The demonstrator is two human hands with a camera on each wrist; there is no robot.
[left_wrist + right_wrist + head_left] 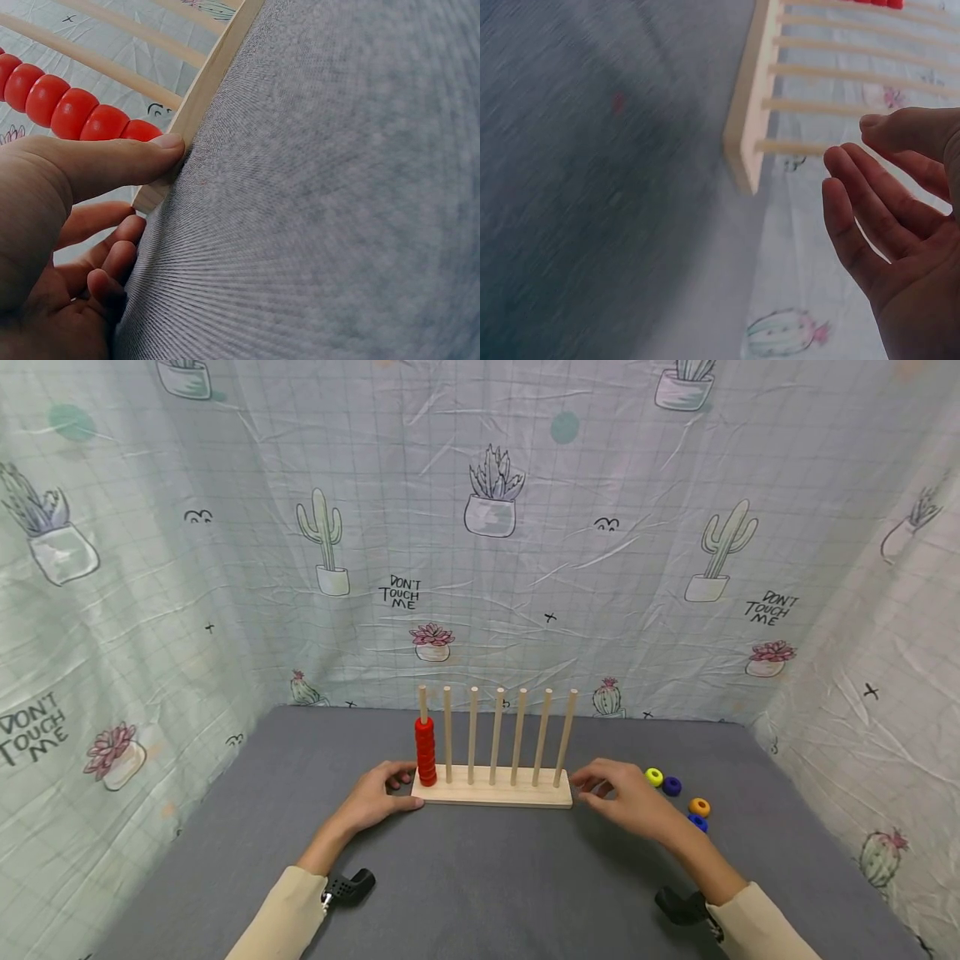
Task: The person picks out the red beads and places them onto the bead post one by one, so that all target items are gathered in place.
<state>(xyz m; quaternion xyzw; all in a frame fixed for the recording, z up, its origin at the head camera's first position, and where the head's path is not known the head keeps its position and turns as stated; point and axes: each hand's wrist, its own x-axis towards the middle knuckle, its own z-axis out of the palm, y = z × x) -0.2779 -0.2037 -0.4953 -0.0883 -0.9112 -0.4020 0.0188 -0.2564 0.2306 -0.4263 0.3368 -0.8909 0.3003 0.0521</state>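
A wooden peg rack [491, 797] stands upright on the grey table, with several pale pegs along its base. Red beads [425, 752] are stacked on the leftmost peg, whose tip stays bare. My left hand [371, 797] holds the rack's left end, its thumb [127, 165] against the front of the base and the fingers around the end and behind. Off the right end is my right hand [630, 797], fingers bent loosely with nothing between them. In the right wrist view, a gap shows between those fingertips and the base [742, 127].
Right of my right hand lie loose beads: a yellow-green bead [654, 777], a purple bead [672, 786], an orange bead [699, 807] and a blue bead [698, 822], partly hidden by the forearm. A printed cloth [495, 585] hangs behind and at both sides of the grey table [480, 885].
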